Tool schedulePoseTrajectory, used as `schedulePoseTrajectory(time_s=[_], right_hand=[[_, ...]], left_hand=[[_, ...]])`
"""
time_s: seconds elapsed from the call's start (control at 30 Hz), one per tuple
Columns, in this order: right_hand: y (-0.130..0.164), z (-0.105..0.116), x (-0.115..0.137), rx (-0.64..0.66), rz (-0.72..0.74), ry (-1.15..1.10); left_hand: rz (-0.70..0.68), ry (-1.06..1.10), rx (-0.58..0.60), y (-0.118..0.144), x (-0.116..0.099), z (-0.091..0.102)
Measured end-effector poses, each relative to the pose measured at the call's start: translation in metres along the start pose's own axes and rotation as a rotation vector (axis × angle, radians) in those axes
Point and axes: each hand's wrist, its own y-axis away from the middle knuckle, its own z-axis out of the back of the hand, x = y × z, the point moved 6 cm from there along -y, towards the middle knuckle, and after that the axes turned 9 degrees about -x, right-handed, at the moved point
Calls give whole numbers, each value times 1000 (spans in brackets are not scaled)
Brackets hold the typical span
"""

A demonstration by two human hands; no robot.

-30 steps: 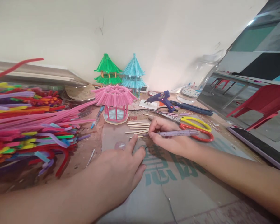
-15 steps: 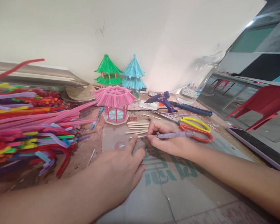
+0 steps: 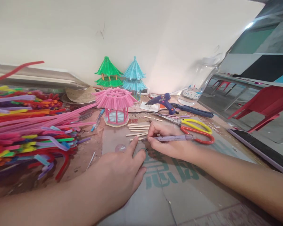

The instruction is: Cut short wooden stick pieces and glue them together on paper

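In my right hand is a light purple pen, its tip pointing left at the end of a thin wooden stick. My left hand lies palm down with the index finger stretched out, its fingertip on that same stick; the other fingers are partly curled and hold nothing. Several more wooden sticks lie side by side just beyond the fingers. A pink pavilion model with a fuzzy pipe-cleaner roof stands behind the sticks on the left.
Pipe cleaners in many colours are heaped at left. Green and blue tower models stand by the wall. A glue gun, scissors, pliers-like blue tool, clear bottle and tablet-like device lie rightward.
The whole view has shifted slightly. Both hands, the pen and the sticks keep almost the same places relative to one another.
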Motion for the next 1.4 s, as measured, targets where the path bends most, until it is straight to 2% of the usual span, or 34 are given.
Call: schedulePoseTrajectory(time_s=[0.17,0.37,0.83,1.1,1.4], right_hand=[[0,0,0,-11,27,36],[1,1,-1,-11,51,33],[-1,1,1,-22,67,-13],[0,2,2,-35,73,-17],[-1,0,5,-21,87,-38]], left_hand=[[13,43,11,1,1,-1],[-11,-5,9,-1,0,0],[43,3,24,0,2,-2],[17,-2,4,0,2,4],[43,33,78,-3,2,2]])
